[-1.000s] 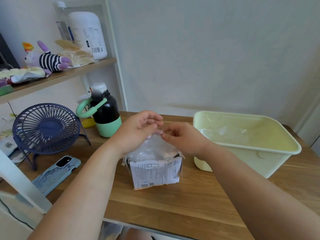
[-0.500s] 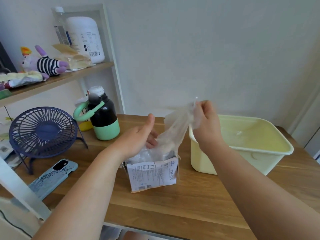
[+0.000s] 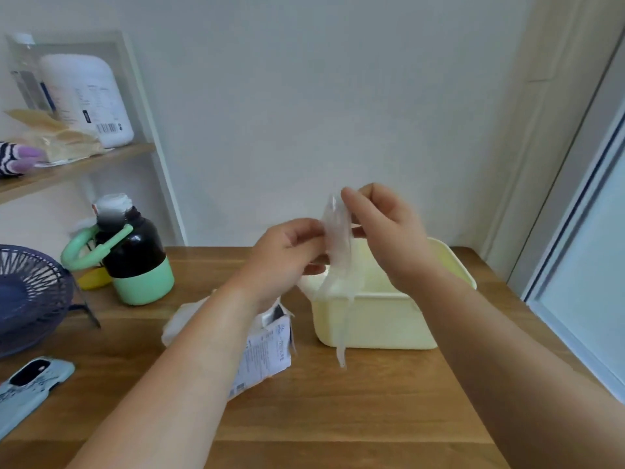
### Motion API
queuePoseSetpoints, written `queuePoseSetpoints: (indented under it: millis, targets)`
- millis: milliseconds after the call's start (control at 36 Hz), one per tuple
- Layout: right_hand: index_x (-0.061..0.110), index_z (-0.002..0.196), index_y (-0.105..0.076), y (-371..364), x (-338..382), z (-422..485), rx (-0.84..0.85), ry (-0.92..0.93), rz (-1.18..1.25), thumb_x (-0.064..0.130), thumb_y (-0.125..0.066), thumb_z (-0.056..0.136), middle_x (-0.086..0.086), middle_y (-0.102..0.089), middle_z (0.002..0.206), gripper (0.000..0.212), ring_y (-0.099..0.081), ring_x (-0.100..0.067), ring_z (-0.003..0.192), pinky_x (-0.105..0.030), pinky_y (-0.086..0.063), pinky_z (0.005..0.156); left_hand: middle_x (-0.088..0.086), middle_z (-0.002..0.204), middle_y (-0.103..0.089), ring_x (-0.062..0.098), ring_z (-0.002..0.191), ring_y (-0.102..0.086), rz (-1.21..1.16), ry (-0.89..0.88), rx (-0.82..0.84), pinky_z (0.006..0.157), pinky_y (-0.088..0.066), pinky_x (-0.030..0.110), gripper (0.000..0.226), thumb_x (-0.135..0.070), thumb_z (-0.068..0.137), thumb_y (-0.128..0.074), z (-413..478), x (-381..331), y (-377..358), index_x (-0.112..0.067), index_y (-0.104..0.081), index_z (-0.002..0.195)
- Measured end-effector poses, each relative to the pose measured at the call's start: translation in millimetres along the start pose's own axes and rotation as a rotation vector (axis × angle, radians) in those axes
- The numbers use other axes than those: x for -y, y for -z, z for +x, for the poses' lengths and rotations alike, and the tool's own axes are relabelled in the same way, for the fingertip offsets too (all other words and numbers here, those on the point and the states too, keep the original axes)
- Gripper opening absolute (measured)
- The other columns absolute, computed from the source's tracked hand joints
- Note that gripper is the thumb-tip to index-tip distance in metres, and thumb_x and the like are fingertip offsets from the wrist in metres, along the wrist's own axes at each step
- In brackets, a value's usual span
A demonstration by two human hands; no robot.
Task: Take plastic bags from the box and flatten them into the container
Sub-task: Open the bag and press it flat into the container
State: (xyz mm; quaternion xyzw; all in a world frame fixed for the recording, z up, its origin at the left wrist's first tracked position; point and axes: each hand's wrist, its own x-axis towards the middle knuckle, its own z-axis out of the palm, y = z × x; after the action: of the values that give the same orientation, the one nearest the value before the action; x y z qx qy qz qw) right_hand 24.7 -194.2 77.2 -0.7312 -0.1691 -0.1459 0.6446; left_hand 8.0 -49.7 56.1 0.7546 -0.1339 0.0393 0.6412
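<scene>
At the far left of the wooden surface (image 3: 338, 418) lie a light blue phone (image 3: 30, 387) and a dark blue fan (image 3: 27, 299), with a black-and-green bottle (image 3: 135, 255) standing farther back near the wall. Toward the middle stands the box (image 3: 267, 346), largely hidden behind my left forearm, and some crumpled plastic (image 3: 182, 319) shows on the forearm's other side. My left hand (image 3: 284, 262) is raised above the box, its fingers (image 3: 304, 231) curled and pinching the left side of a clear plastic bag (image 3: 338, 258). The bag hangs in the air between my two hands, its lower end trailing down in front of the pale yellow container (image 3: 372, 319). My right hand (image 3: 389, 238), a little higher, pinches the bag's top between thumb and fingers. The container sits on the surface just right of the box; my hands and the bag hide much of its inside.
</scene>
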Motion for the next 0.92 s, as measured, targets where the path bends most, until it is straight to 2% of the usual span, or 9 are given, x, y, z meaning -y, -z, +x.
queuePoseSetpoints:
  millis: [83, 222, 278, 361, 417, 472, 639, 778, 917]
  targets:
    - [0.025, 0.099, -0.060, 15.0, -3.2, -3.6, 0.021, -0.086, 0.043, 0.044, -0.057, 0.089, 0.012, -0.059, 0.096, 0.022, -0.056, -0.003, 0.088, -0.039, -0.048, 0.095, 0.003, 0.076, -0.071, 0.015, 0.068, -0.068, -0.280, 0.048, 0.049, 0.065, -0.055, 0.027, 0.017, -0.003, 0.096, -0.050, 5.5, -6.1, -9.1, -0.006, -0.066, 0.091]
    - [0.030, 0.146, -0.029, 38.1, -14.1, -7.5, 0.046, -0.382, 0.079, 0.059, -0.055, 0.082, 0.007, -0.035, 0.147, 0.076, -0.037, -0.007, 0.127, -0.030, -0.029, 0.101, -0.001, 0.059, -0.063, 0.012, 0.055, -0.063, -0.438, 0.093, 0.122, 0.050, -0.050, 0.019, 0.029, -0.011, 0.088, -0.057, 14.8, -1.8, -11.6, -0.015, -0.072, 0.064]
    - [0.023, 0.138, -0.047, 47.6, -15.0, -9.0, 0.164, -0.544, 0.228, 0.061, -0.061, 0.069, 0.000, -0.052, 0.137, 0.081, -0.051, -0.016, 0.122, -0.036, -0.039, 0.102, -0.001, 0.055, -0.062, 0.011, 0.049, -0.062, -0.517, 0.094, 0.131, 0.046, -0.048, 0.018, 0.018, -0.022, 0.073, -0.068, 17.0, 2.5, -13.4, -0.017, -0.072, 0.057]
    - [0.010, 0.092, -0.076, 53.8, -14.6, -9.6, 0.304, -0.622, 0.472, 0.041, -0.063, 0.070, -0.005, -0.072, 0.087, 0.040, -0.067, -0.018, 0.078, -0.033, -0.052, 0.079, -0.001, 0.055, -0.064, 0.011, 0.049, -0.064, -0.554, 0.085, 0.178, 0.046, -0.050, 0.019, 0.031, -0.031, 0.039, -0.096, 16.6, 4.3, -16.2, -0.017, -0.072, 0.052]
    - [0.009, 0.116, -0.061, 55.3, -20.1, -5.8, 0.220, -0.603, 0.524, 0.016, -0.066, 0.080, -0.007, -0.068, 0.081, 0.037, -0.064, -0.012, 0.063, -0.023, -0.054, 0.058, -0.002, 0.053, -0.064, 0.009, 0.048, -0.063, -0.502, 0.083, 0.158, 0.045, -0.050, 0.019, 0.015, -0.024, 0.060, -0.081, 19.0, 4.6, -18.7, -0.019, -0.072, 0.049]
    - [0.015, 0.124, -0.052, 58.1, -25.6, -1.0, 0.128, -0.584, 0.512, 0.000, -0.063, 0.085, -0.005, -0.064, 0.069, 0.043, -0.058, -0.010, 0.053, -0.018, -0.050, 0.049, -0.002, 0.054, -0.063, 0.011, 0.050, -0.062, -0.419, 0.149, 0.087, 0.046, -0.049, 0.019, 0.031, -0.015, 0.085, -0.060, 26.5, 8.2, -18.0, -0.017, -0.070, 0.057]
    - [0.014, 0.127, -0.049, 71.9, -37.6, 8.6, 0.083, -0.577, 0.471, 0.002, -0.065, 0.084, -0.007, -0.059, 0.076, 0.048, -0.054, -0.015, 0.058, -0.023, -0.046, 0.050, 0.000, 0.071, -0.058, 0.012, 0.059, -0.049, -0.287, 0.240, -0.013, 0.059, -0.039, 0.026, 0.026, -0.003, 0.095, -0.045, 45.2, 17.6, -6.0, -0.017, -0.065, 0.086]
    - [0.017, 0.130, -0.047, 71.6, -38.7, 7.1, 0.437, -0.830, 0.567, 0.044, -0.067, 0.073, -0.014, -0.060, 0.099, 0.066, -0.060, -0.024, 0.073, -0.031, -0.056, 0.062, 0.003, 0.071, -0.064, 0.017, 0.069, -0.063, -0.318, 0.181, 0.145, 0.062, -0.053, 0.025, 0.039, -0.011, 0.101, -0.042, 41.8, 12.6, -10.2, -0.015, -0.070, 0.074]
    - [0.011, 0.126, -0.056, 66.8, -43.2, 5.6, 0.448, -0.667, 0.402, 0.019, -0.077, 0.072, -0.010, -0.069, 0.100, 0.059, -0.060, -0.023, 0.088, -0.035, -0.047, 0.083, -0.002, 0.085, -0.070, 0.018, 0.084, -0.066, -0.263, 0.144, 0.097, 0.076, -0.054, 0.033, 0.024, -0.035, 0.092, -0.048, 43.6, 16.9, -19.7, -0.018, -0.062, 0.099]
